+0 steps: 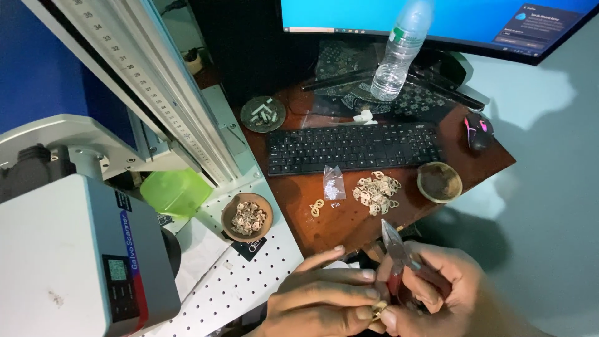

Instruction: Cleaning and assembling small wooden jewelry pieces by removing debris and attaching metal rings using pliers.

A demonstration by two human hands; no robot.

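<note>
Nearest, at the bottom edge, the two hands meet; the left hand (324, 299) lies flat-fingered, its fingertips pressed together on a small pale ring piece (379, 309), which the right hand (430, 293) also pinches from the other side, so the piece sits between both sets of fingertips; the right hand is closed as well around red-handled pliers (395, 253), whose pointed metal nose sticks up and away from the hands, jaws together, gripping nothing that can be seen.

Just beyond the left hand stretches a white perforated plate (243, 281); on it stands a small brown bowl (247, 216) filled with pale rings; left of that looms a grey machine housing (68, 256), with a green plastic lens cover (176, 192) behind it and a slanted metal column marked like a ruler (143, 75) rising to the far left.

On the dark wooden desk (349, 221), beyond the hands, lies a loose heap of pale rings (376, 192); left of it a single linked pair (317, 207) and a small clear bag (334, 182); right of the heap an empty brown bowl (439, 181).

Farther off runs a black keyboard (352, 147); to its right a black mouse (478, 131); to its far left a round ashtray (263, 113); behind the keyboard a clear water bottle (399, 50) stands upright in front of a lit monitor (437, 19).
</note>
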